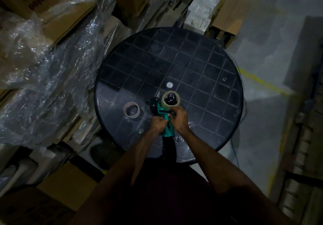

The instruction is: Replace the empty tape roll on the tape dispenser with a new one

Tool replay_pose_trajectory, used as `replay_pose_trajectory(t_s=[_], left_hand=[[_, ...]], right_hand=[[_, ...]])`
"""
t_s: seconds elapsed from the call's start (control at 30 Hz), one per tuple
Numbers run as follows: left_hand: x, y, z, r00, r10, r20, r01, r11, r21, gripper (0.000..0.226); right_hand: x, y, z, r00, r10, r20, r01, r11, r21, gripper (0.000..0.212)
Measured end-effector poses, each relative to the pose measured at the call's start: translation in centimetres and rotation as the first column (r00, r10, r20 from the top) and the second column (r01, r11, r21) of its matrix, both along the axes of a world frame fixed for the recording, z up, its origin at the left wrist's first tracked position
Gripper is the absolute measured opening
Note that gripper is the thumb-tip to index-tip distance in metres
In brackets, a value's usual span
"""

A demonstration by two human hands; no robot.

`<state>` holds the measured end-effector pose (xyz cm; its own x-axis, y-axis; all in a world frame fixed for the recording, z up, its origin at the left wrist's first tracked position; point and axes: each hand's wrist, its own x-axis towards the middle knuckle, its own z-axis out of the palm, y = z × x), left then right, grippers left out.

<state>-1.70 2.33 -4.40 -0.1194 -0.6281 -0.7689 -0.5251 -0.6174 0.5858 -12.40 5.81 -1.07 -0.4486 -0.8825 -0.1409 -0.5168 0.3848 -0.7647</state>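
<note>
Both hands hide much of the teal dispenser (163,115).

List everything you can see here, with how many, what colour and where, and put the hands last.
round table: one, black with a grid pattern, centre of view
tape dispenser: one, teal and black, near edge of the table, held by both hands
new tape roll: one, pale tan, mounted on the dispenser
empty tape core: one, brownish, lying flat on the table left of the dispenser
cardboard boxes: several, brown, stacked left of the table
plastic wrap: clear sheeting over the left boxes
yellow floor line: one, right of the table
left hand: one, grips the dispenser handle
right hand: one, fingers curled at the dispenser by the roll
</note>
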Motion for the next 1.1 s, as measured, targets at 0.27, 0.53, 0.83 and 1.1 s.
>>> replay_pose_trajectory(t_s=[0.27, 0.53, 0.83, 1.1], left_hand=[[-0.5, -1.1, -2.2, 0.999, 0.003, 0.042, -0.003, 1.0, 0.012, 0.018], [-1.0, -1.4, -3.0, 0.999, 0.016, 0.046, -0.019, 0.998, 0.067, 0.01], [-1.0, -2.0, -3.1, 0.977, -0.168, 0.132, 0.162, 0.985, 0.05, 0.026], [0.7, -1.4, 0.3, 0.966, -0.17, 0.193, 0.197, 0.972, -0.127, 0.014]], right_hand=[[-0.5, -1.3, -2.5, 0.999, -0.007, 0.033, 0.006, 1.0, 0.022, 0.037], [-0.7, -1.8, -3.3, 0.999, -0.004, 0.04, -0.001, 0.993, 0.122, 0.034], [-0.6, -1.6, -2.2, 0.999, 0.035, 0.027, -0.039, 0.982, 0.185, 0.026], [-0.2, -1.0, -2.2, 0.997, 0.075, 0.001, -0.074, 0.982, 0.173, 0.027]])
